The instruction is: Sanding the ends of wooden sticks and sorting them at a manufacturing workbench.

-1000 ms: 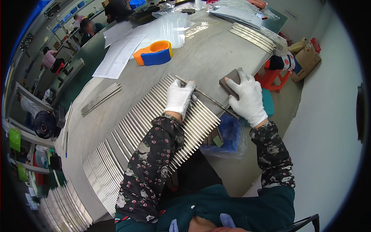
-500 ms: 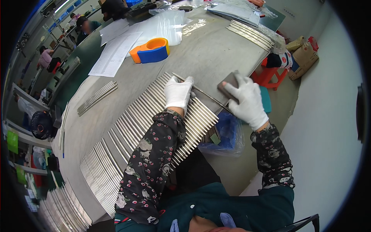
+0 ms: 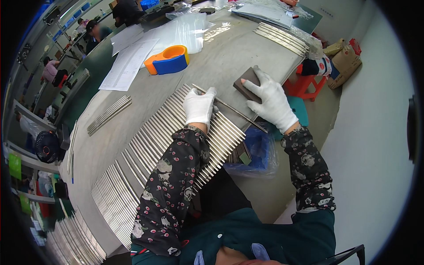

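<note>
In a white glove with bare fingertips, my left hand [image 3: 199,107] is closed on a thin metal rod [image 3: 234,108] near its far end. The rod lies slantwise past the right edge of a row of similar rods [image 3: 152,126], its near end sticking out over the table edge. My right hand [image 3: 274,99], also gloved, grips a dark brown sanding block [image 3: 247,86] between thumb and fingers. The block is to the right of the rod, apart from it, over the grey table [image 3: 212,62]. The left palm covers part of the row.
An orange and blue tape dispenser [image 3: 170,65] stands beyond the rods, near printed sheets [image 3: 126,70] and clear plastic bags [image 3: 185,33]. More rods lie at the left [image 3: 109,115] and far right [image 3: 282,39]. Below the right edge are a blue-lined bin [image 3: 260,152] and a red stool [image 3: 304,86].
My right hand has moved left and away from me with the sanding block, off the rod's near end. My left hand keeps its hold on the rod, and the view has shifted slightly.
</note>
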`<state>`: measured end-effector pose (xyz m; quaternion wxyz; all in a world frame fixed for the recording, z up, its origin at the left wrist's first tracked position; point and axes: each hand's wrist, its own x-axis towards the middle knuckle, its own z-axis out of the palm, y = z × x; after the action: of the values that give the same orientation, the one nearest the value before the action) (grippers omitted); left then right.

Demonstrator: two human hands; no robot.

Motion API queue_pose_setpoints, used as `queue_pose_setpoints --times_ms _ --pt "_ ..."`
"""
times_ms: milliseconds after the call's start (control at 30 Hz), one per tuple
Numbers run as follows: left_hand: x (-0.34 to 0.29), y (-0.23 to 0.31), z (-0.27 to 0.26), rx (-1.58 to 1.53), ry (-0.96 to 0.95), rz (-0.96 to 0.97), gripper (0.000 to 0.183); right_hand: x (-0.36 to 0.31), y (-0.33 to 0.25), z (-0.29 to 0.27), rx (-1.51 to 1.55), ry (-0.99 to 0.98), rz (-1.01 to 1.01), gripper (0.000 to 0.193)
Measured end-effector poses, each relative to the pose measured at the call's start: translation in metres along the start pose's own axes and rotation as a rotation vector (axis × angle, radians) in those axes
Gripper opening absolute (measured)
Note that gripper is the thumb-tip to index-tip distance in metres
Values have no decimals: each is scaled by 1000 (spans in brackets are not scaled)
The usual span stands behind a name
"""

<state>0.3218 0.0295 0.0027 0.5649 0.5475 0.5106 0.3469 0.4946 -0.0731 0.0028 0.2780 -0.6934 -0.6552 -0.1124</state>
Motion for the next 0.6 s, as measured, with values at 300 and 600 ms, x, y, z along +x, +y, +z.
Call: queue_pose_setpoints --times_ms 300,600 --pt "0 8 -2 -58 -16 -104 19 -18 -40 -27 -160 179 -145 34" --pt "8 9 -41 127 -52 64 27 -82 -44 -4 -17 -55 -70 34"
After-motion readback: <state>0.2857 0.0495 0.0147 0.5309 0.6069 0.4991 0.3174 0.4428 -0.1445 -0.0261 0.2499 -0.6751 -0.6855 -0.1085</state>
